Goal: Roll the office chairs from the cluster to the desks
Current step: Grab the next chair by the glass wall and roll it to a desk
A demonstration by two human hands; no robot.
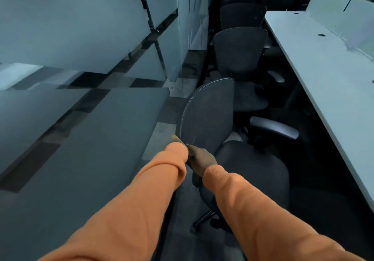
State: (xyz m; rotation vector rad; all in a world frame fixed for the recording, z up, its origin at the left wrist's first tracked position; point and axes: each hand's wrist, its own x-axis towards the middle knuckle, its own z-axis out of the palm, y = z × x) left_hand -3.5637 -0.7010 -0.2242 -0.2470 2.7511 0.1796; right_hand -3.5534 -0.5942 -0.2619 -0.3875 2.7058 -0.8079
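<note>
A dark mesh-backed office chair stands right in front of me, its backrest turned edge-on and its seat to the right. My right hand grips the lower edge of the backrest. My left hand is mostly hidden by its orange sleeve; only fingertips show against the backrest edge. Two more dark chairs, one near and one far, stand in a row behind it along the long white desk on the right.
Frosted glass partitions line the left side, leaving a narrow aisle. A black armrest juts out between the near chair and the desk. White dividers stand on the desk's far side. The chair's wheeled base sits on dark carpet.
</note>
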